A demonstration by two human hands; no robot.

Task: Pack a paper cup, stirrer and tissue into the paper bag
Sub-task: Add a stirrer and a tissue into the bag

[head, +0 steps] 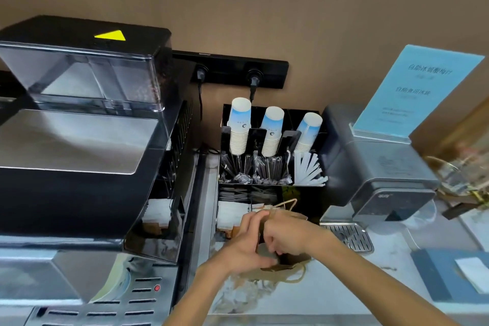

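Both hands [264, 243] curled, gripping paper bag [288, 259].

Head view, down over counter [330, 288]

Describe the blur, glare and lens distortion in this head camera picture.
Head view: wide-angle bending bows the coffee machine and the counter edges; the right side is motion-smeared, so the blue sign text and the glassware are unreadable; soft glare lies on the machine's steel top; both hands, left and right, and the paper bag are slightly soft.
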